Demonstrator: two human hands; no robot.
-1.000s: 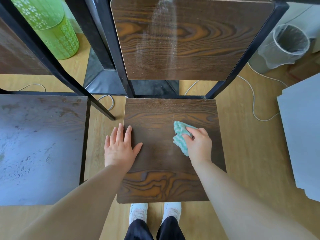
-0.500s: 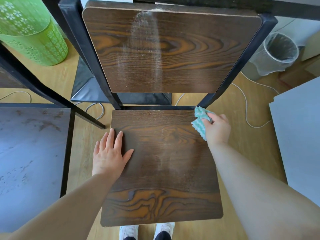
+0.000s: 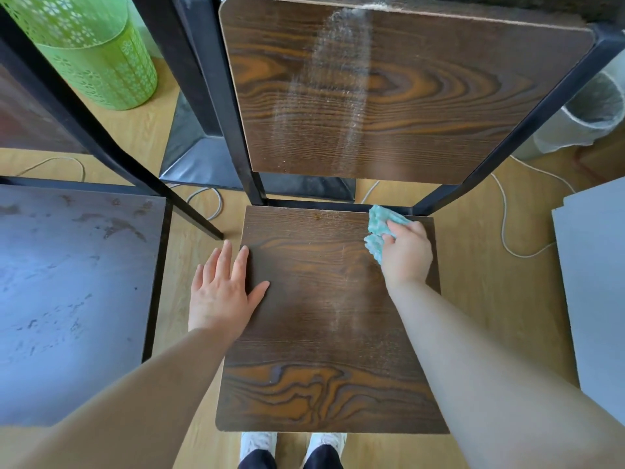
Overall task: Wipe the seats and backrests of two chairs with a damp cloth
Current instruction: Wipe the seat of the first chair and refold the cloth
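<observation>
Bare forearms (image 3: 473, 350), bare left hand (image 3: 221, 292) and right hand (image 3: 407, 253), white trainers (image 3: 258, 441), dark trouser legs (image 3: 257, 461)

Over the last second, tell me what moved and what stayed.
The right hand slid the cloth from the seat's middle to its far right corner, just under the backrest. Its grip on the cloth stayed the same. The left hand stayed flat on the seat's left edge.
</observation>
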